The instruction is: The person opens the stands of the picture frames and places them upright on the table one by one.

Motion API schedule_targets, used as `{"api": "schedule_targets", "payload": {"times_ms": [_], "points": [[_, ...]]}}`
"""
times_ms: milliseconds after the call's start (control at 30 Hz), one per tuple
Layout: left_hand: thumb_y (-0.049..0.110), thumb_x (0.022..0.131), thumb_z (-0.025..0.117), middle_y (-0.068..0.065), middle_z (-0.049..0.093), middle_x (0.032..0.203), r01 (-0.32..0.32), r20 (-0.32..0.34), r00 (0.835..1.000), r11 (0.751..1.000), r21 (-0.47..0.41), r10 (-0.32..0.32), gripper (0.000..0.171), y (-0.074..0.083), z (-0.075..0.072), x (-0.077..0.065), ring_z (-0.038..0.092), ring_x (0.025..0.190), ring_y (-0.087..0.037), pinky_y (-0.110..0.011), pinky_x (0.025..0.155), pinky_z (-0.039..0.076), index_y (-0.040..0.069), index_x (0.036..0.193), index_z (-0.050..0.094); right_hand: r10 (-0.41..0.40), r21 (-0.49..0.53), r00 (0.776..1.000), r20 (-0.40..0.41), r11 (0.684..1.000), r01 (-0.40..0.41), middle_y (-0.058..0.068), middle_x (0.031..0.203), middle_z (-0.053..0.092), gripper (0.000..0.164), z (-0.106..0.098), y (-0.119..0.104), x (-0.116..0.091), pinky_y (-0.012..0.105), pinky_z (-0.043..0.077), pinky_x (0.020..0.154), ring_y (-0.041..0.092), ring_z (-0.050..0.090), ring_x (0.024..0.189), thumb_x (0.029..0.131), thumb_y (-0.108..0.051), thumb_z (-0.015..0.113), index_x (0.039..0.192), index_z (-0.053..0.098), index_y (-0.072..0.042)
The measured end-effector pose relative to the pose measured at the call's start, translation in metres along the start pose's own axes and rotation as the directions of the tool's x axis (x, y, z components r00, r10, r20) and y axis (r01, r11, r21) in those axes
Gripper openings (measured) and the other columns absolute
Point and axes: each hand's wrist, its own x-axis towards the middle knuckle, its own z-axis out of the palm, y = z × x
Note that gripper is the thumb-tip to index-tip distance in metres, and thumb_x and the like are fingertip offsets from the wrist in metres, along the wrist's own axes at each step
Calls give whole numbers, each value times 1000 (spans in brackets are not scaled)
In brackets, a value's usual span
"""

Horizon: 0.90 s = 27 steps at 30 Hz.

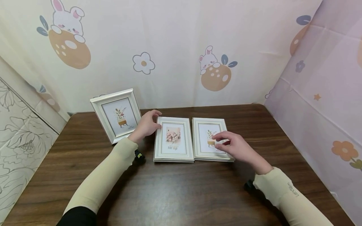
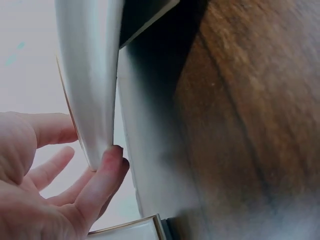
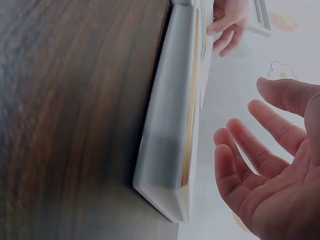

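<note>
In the head view, a white picture frame (image 1: 173, 153) with a flower photo lies face up mid-table. My left hand (image 1: 147, 125) is at its left edge. Seen from the left wrist, the thumb and fingertips (image 2: 113, 156) pinch the white edge of that frame (image 2: 92, 75) from either side. Close beside it on the right lies another white frame (image 1: 215, 156) with a potted-plant picture. My right hand (image 1: 234, 146) hovers over that one's right side, fingers bent loosely and holding nothing. The right wrist view shows fingers (image 3: 260, 150) apart from the frame (image 3: 170, 110).
A third white frame (image 1: 116, 138), also with a plant picture, stands tilted at the back left, just behind my left wrist. The brown wooden table (image 1: 169, 194) meets a curtain (image 1: 169, 37) printed with rabbits and flowers along its back edge.
</note>
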Motion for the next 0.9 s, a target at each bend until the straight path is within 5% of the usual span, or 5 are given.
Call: {"api": "schedule_targets", "payload": {"times_ms": [267, 900], "points": [[8, 80, 73, -7, 47, 126, -32, -36, 999, 998, -47, 30, 47, 8, -10, -3, 57, 103, -26, -37, 77, 52, 19, 123, 56, 35, -40, 999, -18, 999, -35, 9, 108, 64, 29, -8, 3, 3, 45, 50, 81, 25, 60, 99, 84, -19, 71, 111, 66, -10], [10, 82, 72, -6, 44, 118, -171, -62, 983, 985, 9, 171, 46, 25, -33, -26, 54, 108, -24, -38, 83, 46, 11, 125, 58, 133, -62, 990, -53, 989, -137, 8, 114, 62, 33, -22, 8, 1, 43, 49, 82, 24, 58, 97, 87, -28, 68, 116, 63, -14]]}}
